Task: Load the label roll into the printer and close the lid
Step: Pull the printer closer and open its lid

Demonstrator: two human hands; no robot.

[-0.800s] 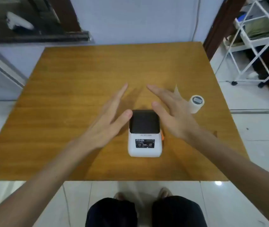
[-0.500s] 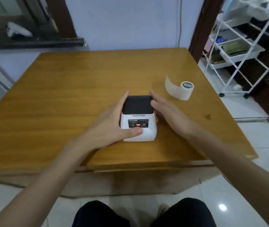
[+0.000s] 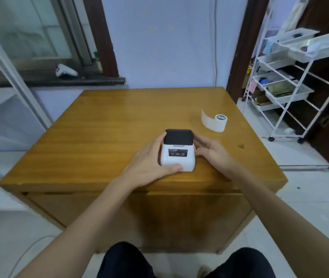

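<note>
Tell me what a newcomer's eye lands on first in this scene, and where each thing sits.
First, the small white printer with its closed black lid, near the front edge of the wooden table, cupped by the left hand and right hand. Next, the white label roll lying alone towards the table's right side, its loose end curling up.

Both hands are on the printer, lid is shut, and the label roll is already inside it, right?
Not quite. The head view shows the label roll lying on the table, right of the printer. The left hand and right hand do hold it, lid shut.
</note>
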